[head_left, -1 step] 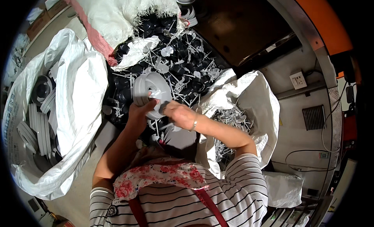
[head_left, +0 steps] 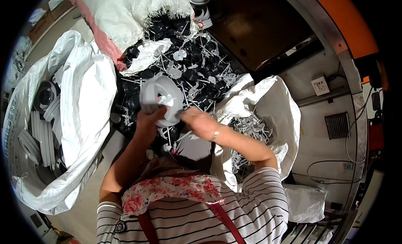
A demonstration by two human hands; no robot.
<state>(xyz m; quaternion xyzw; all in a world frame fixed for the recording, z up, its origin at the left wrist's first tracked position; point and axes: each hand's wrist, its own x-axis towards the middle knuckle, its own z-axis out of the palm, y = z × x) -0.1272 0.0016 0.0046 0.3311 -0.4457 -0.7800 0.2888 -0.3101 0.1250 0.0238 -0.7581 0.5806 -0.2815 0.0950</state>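
Observation:
My left hand [head_left: 147, 123] grips a nested stack of pale grey plastic rings [head_left: 172, 86], thumb at the inner opening and the other fingers hidden beneath. The stack is tilted and slightly blurred. Just right of its rim, my right hand [head_left: 200, 123] is closed with fingers curled; whatever is in them, if anything, is too small and blurred to name. Under both hands lies a heap of round black plastic parts [head_left: 191, 74], mixed with thin grey sprue pieces [head_left: 193, 93].
On the left, a white woven sack [head_left: 90, 105] holds stacked grey rings [head_left: 42, 133]. Another white sack [head_left: 284, 101] on the right contains grey sprue scraps [head_left: 251, 131]. A pink-edged sack [head_left: 125, 17] spills black parts at the back. A wall socket [head_left: 320, 85] is at right.
My right hand has moved a little to the right, away from the stack's rim. The stack in my left hand has shifted slightly to the left.

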